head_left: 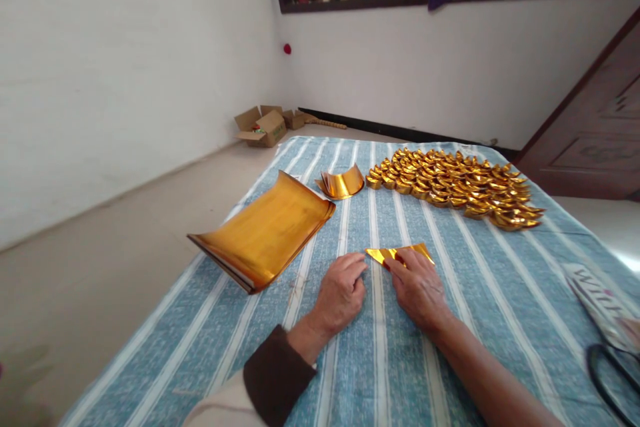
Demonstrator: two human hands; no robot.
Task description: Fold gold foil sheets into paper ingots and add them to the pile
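A folded piece of gold foil paper (420, 253) lies on the striped cloth before me, its pointed left corner showing. My right hand (417, 283) presses on it, the fingers bent over the paper and hiding its middle. Close to that left corner is my left hand (343, 290), its fingers curled in together; nothing shows in them, and whether the fingertips touch the corner I cannot tell. Left of my hands rests a curled stack of large gold foil sheets (267, 230). Behind it stands a smaller curved stack of gold foil (345, 183).
Many folded gold foil ingots (450, 183) sit in rows at the far right of the blue-and-white striped cloth (330, 353). Black-handled scissors (600, 363) lie at the right edge by a printed bag (597, 293). An open cardboard box (263, 128) is on the floor beyond.
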